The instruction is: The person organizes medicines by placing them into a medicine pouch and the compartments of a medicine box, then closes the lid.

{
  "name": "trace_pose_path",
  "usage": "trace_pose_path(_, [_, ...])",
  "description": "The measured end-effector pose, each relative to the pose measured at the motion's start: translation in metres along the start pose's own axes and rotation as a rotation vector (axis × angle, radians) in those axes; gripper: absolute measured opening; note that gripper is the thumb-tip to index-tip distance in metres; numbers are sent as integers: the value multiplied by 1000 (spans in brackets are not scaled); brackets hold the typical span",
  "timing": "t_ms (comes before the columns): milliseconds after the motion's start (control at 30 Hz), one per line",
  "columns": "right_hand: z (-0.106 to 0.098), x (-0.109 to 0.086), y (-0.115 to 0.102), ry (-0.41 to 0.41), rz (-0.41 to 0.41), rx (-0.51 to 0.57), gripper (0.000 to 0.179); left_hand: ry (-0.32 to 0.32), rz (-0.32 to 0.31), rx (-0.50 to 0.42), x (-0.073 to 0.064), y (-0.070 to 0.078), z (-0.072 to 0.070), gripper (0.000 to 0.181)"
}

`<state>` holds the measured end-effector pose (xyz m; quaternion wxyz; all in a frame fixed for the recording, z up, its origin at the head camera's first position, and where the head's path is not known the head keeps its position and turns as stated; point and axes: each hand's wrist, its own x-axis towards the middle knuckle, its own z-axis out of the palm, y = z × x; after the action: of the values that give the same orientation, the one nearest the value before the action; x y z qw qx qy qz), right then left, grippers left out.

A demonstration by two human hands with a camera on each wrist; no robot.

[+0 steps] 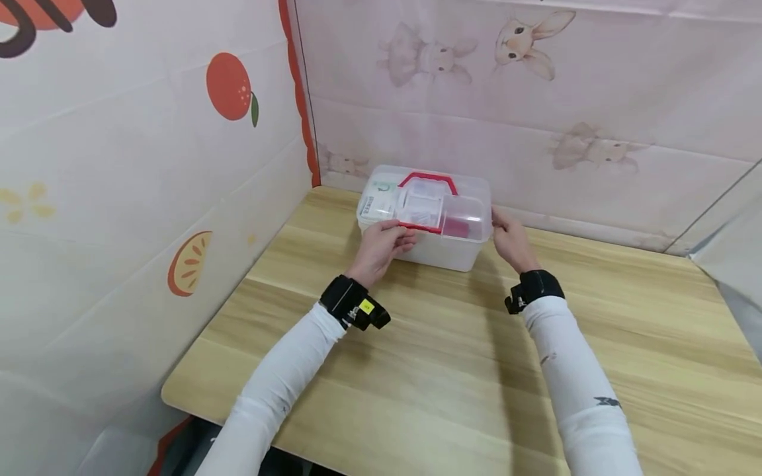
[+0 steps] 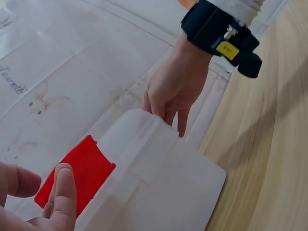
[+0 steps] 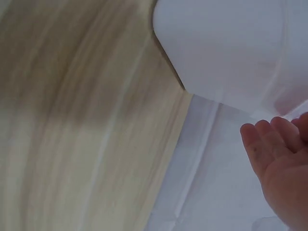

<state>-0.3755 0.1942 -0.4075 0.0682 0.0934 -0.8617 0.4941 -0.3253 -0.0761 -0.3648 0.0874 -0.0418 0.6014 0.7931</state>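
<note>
A translucent plastic storage box (image 1: 440, 256) with a lid stands near the back of the table. My left hand (image 1: 379, 250) is at its front, with fingers by the red latch (image 2: 89, 171). In the left wrist view a finger overlaps that latch, and the thumb stands apart from the finger. At the box's right end is my right hand (image 1: 513, 243); its fingers (image 3: 275, 137) reach the side under the lid's rim, nearly straight. A red carrying handle (image 1: 428, 176) lies on the lid. Through the lid show a white packet (image 1: 380, 200) and something dark red (image 1: 456, 228).
The wood-grain table (image 1: 405, 383) runs up to a printed cloth wall (image 1: 524, 106) just behind the box. Another cloth wall (image 1: 119, 198) with fruit pictures rises along the left edge. Each wrist wears a black strap (image 1: 538, 285).
</note>
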Motion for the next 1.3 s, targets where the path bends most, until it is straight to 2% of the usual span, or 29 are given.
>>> trace_pose_path(100, [5,-6,1,-11,58,125,44,23,12,54,5,1,0,44])
trace_pose_path(167, [10,-9,-1,-11,97,202,46,45,40,104,9,1,-1,42])
trace_pose_path(300, [18,-14,-2,54,113,300,50,54,153,226,17,-2,-6,34])
trace_pose_path(433, [25,-17,-5,113,35,248,57,93,367,479,25,-4,-13,32])
trace_pose_path(500, [29,-18,-7,120,-26,163,63,170,487,638,31,-3,-19,33])
trace_pose_path(567, [32,-18,-10,122,-67,87,67,274,550,749,37,0,-27,37])
trace_pose_path(633, [35,-18,-14,124,-80,33,70,341,549,803,45,3,-35,44])
trace_pose_path(700, [38,-17,-16,125,-66,12,70,361,497,830,52,6,-42,51])
trace_pose_path(767, [39,-17,-16,130,-54,26,69,323,458,868,58,7,-49,57])
trace_pose_path(800, [41,-16,-15,139,-52,30,70,275,464,877,61,7,-51,57])
trace_pose_path(900, [44,-13,-8,136,-81,22,78,134,509,906,73,1,-59,54])
trace_pose_path(967, [47,-12,-4,128,-112,-6,88,74,544,908,78,-3,-63,51])
trace_pose_path(1067, [51,-11,1,117,-147,-61,102,67,547,915,80,-7,-68,50])
trace_pose_path(1300, [50,-11,3,149,-163,-102,110,78,448,926,79,-9,-67,56])
